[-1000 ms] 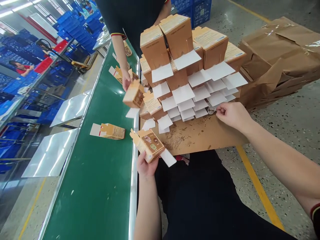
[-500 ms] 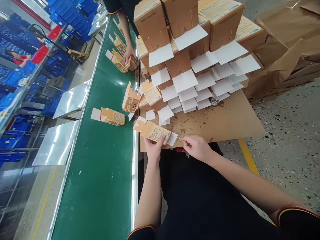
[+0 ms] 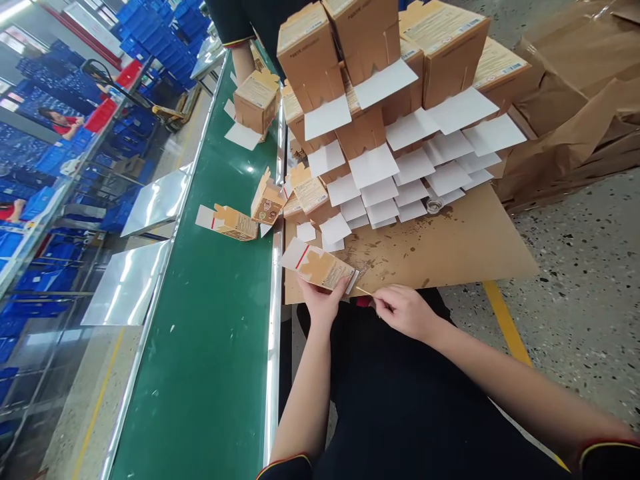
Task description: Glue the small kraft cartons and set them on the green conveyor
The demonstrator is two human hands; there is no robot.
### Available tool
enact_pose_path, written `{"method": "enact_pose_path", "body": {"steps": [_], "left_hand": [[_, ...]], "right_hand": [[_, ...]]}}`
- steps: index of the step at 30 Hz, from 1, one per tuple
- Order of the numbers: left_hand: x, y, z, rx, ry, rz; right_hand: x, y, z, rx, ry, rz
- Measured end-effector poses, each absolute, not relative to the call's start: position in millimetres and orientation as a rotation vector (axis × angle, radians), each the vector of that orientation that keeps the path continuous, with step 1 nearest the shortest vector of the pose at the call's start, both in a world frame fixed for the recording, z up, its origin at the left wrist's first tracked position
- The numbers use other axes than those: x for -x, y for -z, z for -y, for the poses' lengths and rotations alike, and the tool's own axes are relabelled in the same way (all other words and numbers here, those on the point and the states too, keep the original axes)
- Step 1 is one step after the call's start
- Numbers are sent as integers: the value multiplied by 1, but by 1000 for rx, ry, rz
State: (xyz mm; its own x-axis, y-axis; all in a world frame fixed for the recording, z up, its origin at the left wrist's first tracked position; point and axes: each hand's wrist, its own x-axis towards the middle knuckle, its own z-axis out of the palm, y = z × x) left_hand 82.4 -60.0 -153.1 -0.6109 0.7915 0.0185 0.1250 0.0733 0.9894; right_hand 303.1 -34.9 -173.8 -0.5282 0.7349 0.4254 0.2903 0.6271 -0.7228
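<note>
My left hand (image 3: 323, 301) grips a small tan carton (image 3: 320, 265) from below, holding it on its side over the near edge of the brown cardboard sheet (image 3: 450, 247). Its white flap with a red stripe points left. My right hand (image 3: 404, 309) is closed in a pinch on a thin stick (image 3: 365, 291) whose tip touches the carton's right end. A small round tin (image 3: 434, 206) sits on the cardboard under the stacked cartons (image 3: 380, 100).
The green conveyor belt (image 3: 210, 333) runs along the left, carrying two open cartons (image 3: 235, 222). A co-worker's arm (image 3: 243, 63) at the far end holds another carton (image 3: 256, 101). Brown paper-wrapped bundles (image 3: 575, 100) lie at the right. Blue crates fill the background.
My right hand came back from the tin to the carton with the stick. My left hand turned the carton so its red-striped flap points left. The co-worker lifted a new carton.
</note>
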Motion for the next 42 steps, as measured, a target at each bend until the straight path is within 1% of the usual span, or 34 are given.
{"method": "enact_pose_path", "body": {"steps": [5,10,16,20,25,27,29,32,35,37,39,41,42], "left_hand": [[-95,165,67,-939,-1505,-1927],[-103,168,66,-906,-1415,-2142],[-101,171,64,-943,-1420,-2083],[-50,164,81,-940,-1562,-2193],[65,133,112,-869,-1920,-2316],[104,126,118,-823,-1927,-2379],[129,126,119,-700,-1818,-2466],[144,133,119,-559,-1658,-2483],[144,137,129,-607,-1580,-2539],[140,132,141,-694,-1627,-2698],[132,121,148,-863,-1765,-2844],[120,106,138,-1148,-1881,-2858],[115,99,125,-1307,-1872,-2825]], "right_hand": [[-339,158,41,904,-847,1974],[-352,144,54,954,-895,1912],[-352,134,50,940,-971,1906],[-366,134,42,1006,-910,1849],[-379,141,34,1078,-887,1732],[-377,143,31,1065,-894,1722],[-372,143,28,1045,-893,1734],[-368,141,23,1035,-891,1744],[-377,139,21,1069,-881,1705],[-389,140,20,1120,-849,1675],[-402,142,20,1186,-800,1633],[-412,146,20,1224,-764,1577],[-415,147,19,1229,-761,1555]]}}
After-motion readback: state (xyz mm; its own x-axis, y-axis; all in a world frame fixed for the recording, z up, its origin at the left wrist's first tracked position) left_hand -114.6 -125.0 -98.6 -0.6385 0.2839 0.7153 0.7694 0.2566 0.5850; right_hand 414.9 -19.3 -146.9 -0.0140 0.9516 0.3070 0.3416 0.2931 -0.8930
